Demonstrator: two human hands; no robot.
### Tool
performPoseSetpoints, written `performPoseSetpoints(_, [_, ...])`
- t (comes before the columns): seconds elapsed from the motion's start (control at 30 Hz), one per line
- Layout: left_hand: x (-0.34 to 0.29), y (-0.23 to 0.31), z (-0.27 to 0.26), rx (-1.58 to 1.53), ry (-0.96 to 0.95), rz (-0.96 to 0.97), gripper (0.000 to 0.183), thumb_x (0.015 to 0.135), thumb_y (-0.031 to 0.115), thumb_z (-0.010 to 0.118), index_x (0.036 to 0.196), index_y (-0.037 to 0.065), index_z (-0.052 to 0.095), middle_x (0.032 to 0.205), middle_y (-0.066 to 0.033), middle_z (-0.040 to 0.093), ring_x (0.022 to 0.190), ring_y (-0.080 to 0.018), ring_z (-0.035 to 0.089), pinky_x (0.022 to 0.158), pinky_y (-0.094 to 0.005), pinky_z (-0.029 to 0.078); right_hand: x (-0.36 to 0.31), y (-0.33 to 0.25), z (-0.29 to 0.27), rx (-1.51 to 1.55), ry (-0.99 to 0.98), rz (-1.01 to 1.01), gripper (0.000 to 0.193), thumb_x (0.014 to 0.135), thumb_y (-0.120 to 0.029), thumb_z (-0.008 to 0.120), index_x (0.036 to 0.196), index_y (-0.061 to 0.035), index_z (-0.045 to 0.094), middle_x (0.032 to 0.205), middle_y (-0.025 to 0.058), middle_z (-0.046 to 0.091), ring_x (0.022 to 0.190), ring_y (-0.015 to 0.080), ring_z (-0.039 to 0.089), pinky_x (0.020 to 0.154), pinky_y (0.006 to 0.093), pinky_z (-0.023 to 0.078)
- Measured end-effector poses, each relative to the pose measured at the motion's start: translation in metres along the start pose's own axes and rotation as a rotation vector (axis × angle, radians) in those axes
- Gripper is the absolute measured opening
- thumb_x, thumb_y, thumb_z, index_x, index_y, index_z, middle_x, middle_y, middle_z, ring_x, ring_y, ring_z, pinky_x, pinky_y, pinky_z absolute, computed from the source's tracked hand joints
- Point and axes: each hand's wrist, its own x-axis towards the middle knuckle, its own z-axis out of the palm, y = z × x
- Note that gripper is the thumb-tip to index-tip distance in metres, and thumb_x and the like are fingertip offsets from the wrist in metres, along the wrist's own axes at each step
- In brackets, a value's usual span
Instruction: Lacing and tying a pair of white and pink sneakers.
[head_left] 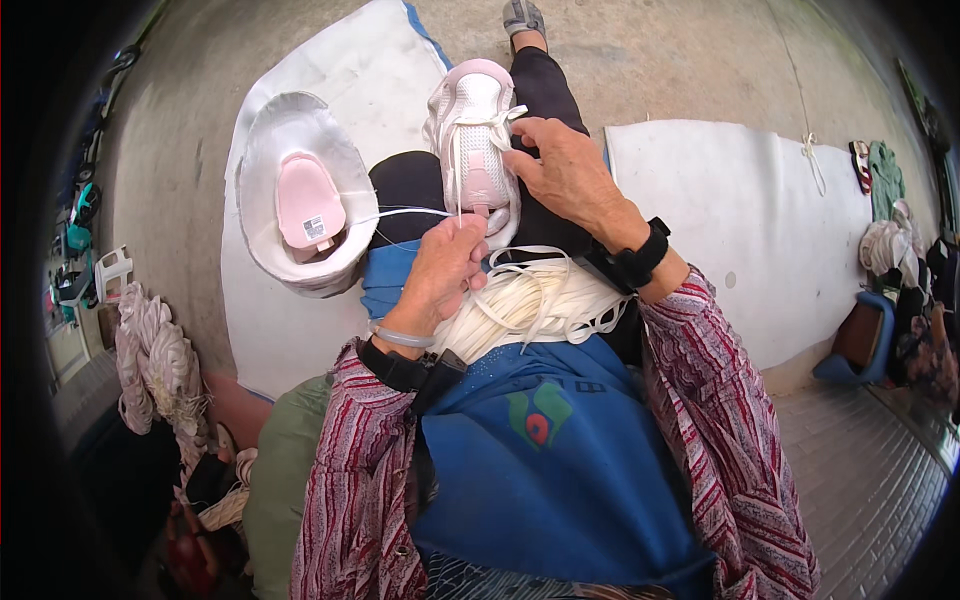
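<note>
A small pink and white sneaker rests on the person's knee, toe pointing away, over dark trousers and above a blue apron. The right hand is closed on the shoe's right side near the laces, steadying it. The left hand is pinched shut on a thin white lace just below the shoe's heel, and that lace runs off to the left toward a white bowl-shaped tub sitting on a white mat. Inside the tub lies a second pink shoe, sole up, with a small rectangular label in grey and white stuck near its heel end. A loose bundle of white laces lies in the lap, touching the left hand. The sneaker looks light and soft in its mesh upper, firmer at the sole, so a hold around the sides or sole seems safest; the lace is limp and thin and likely slips unless pinched near its tip. The apron carries a small green and red emblem on its front.
</note>
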Motion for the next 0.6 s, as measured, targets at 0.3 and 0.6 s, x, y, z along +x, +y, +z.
performPoseSetpoints(0.3, [0.017,-0.016,0.006,-0.466,0.005,0.045,0.020,0.097,0.029,0.057,0.093,0.010,0.054,0.065,0.0037,0.045,0.043,-0.0031,0.032,0.037,-0.0188,0.027,0.008,0.002,-0.003,0.031,-0.220,0.102,0.021,0.084,-0.017,0.058,0.077,0.0015,0.063,0.072,0.0248,0.061,0.069,0.0425,0.062,0.064,0.0469,0.050])
performPoseSetpoints(0.6, [0.029,-0.022,0.005,-0.505,0.003,0.103,0.024,0.093,0.034,0.062,0.097,0.011,0.054,0.075,0.0025,0.049,0.046,-0.0037,0.034,0.044,-0.0231,0.038,-0.042,-0.067,-0.088,0.121,-1.109,-0.220,0.015,0.079,-0.009,0.064,0.068,-0.0014,0.056,0.063,0.0170,0.057,0.064,0.0377,0.060,0.056,0.0425,0.045])
